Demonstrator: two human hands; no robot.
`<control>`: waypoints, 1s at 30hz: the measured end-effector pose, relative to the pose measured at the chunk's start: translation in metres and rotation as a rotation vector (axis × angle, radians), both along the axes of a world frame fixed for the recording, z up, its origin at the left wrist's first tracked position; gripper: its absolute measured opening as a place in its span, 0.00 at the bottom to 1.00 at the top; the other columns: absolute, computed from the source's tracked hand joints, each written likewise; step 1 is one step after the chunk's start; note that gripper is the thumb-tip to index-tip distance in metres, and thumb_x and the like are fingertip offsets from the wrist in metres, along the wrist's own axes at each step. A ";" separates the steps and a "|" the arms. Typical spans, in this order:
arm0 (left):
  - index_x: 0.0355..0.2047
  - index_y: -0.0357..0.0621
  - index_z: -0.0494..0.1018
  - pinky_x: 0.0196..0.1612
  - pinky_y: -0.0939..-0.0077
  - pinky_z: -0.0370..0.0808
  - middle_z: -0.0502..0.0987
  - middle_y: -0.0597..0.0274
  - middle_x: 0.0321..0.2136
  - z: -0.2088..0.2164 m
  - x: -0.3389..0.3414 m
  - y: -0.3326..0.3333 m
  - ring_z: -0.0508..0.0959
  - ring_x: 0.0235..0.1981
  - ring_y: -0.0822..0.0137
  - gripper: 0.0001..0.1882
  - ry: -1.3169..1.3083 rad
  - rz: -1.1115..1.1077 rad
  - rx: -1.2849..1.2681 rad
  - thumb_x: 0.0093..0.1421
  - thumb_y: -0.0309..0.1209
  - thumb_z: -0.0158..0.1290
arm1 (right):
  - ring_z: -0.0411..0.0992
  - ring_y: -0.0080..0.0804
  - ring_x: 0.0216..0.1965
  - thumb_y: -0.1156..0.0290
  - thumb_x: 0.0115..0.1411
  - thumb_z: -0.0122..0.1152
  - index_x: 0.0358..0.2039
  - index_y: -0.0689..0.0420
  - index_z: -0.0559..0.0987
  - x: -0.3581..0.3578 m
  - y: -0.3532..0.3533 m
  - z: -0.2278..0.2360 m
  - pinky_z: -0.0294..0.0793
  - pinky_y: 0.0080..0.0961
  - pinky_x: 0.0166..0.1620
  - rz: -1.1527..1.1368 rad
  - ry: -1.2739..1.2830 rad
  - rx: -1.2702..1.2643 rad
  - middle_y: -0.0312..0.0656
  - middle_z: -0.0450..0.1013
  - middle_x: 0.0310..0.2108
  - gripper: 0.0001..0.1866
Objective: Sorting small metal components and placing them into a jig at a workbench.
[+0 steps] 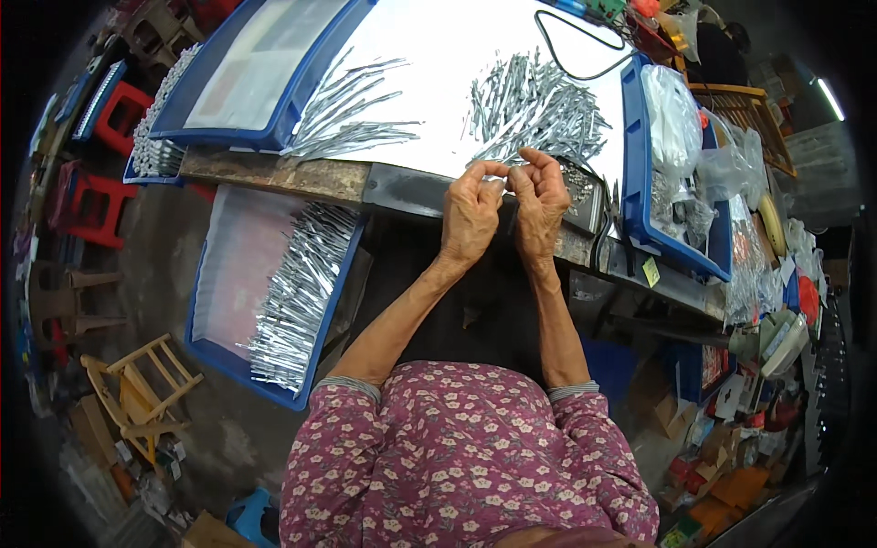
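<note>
My left hand (471, 217) and my right hand (543, 208) meet fingertip to fingertip just over the table's front edge. Both are closed in a pinch, thumbs against fingers. Whatever lies between the fingertips is too small to make out. Right beyond them, a tangled heap of thin silvery strips (539, 102) covers part of the white tabletop (437, 82). Beside my right hand sits a dark shallow box (585, 199) with small metal bits in it. Farther left, a looser fan of similar strips (354, 119) reaches toward the table edge.
A blue tray (285, 137) stands at the table's left end. Below the edge, another blue tray (203, 274) holds many silvery strips. To the right is a blue bin (635, 155) with plastic bags. A black cord loop (548, 41) lies at the back. Red stools (96, 210) stand far left.
</note>
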State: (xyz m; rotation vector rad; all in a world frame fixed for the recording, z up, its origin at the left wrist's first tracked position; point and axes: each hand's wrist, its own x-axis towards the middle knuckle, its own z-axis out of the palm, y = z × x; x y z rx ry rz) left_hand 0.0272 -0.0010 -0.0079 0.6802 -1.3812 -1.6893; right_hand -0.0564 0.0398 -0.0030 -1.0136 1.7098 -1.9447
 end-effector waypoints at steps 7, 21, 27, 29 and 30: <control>0.34 0.44 0.69 0.19 0.72 0.63 0.65 0.60 0.12 0.005 0.019 -0.026 0.66 0.13 0.65 0.07 -0.390 0.179 -0.552 0.55 0.24 0.45 | 0.60 0.14 0.25 0.69 0.61 0.45 0.43 0.66 0.69 0.000 0.002 0.005 0.60 0.13 0.28 0.072 -0.039 0.100 0.33 0.66 0.23 0.14; 0.25 0.39 0.71 0.37 0.66 0.67 0.71 0.56 0.22 -0.009 0.051 -0.092 0.68 0.31 0.57 0.04 -0.532 0.157 -1.103 0.47 0.21 0.49 | 0.63 0.15 0.24 0.74 0.56 0.51 0.43 0.67 0.69 -0.012 0.029 0.005 0.61 0.11 0.28 0.117 -0.032 0.109 0.33 0.67 0.21 0.15; 0.23 0.39 0.73 0.37 0.65 0.67 0.72 0.55 0.24 -0.013 0.054 -0.130 0.68 0.32 0.54 0.04 -0.600 0.362 -1.076 0.49 0.23 0.47 | 0.64 0.15 0.24 0.74 0.56 0.51 0.42 0.67 0.69 -0.015 0.040 0.012 0.61 0.11 0.28 0.106 -0.033 0.106 0.33 0.68 0.22 0.14; 0.24 0.39 0.72 0.38 0.66 0.65 0.72 0.54 0.24 -0.017 0.055 -0.145 0.69 0.32 0.55 0.02 -0.782 0.331 -1.083 0.47 0.23 0.51 | 0.64 0.15 0.23 0.74 0.56 0.52 0.42 0.67 0.69 -0.016 0.042 0.014 0.60 0.11 0.28 0.099 -0.028 0.094 0.33 0.68 0.22 0.14; 0.22 0.39 0.72 0.38 0.65 0.65 0.72 0.54 0.24 -0.016 0.053 -0.149 0.69 0.32 0.55 0.01 -0.824 0.270 -1.076 0.46 0.24 0.52 | 0.64 0.15 0.23 0.74 0.56 0.52 0.42 0.67 0.70 -0.018 0.046 0.015 0.60 0.11 0.28 0.087 -0.025 0.105 0.33 0.68 0.22 0.14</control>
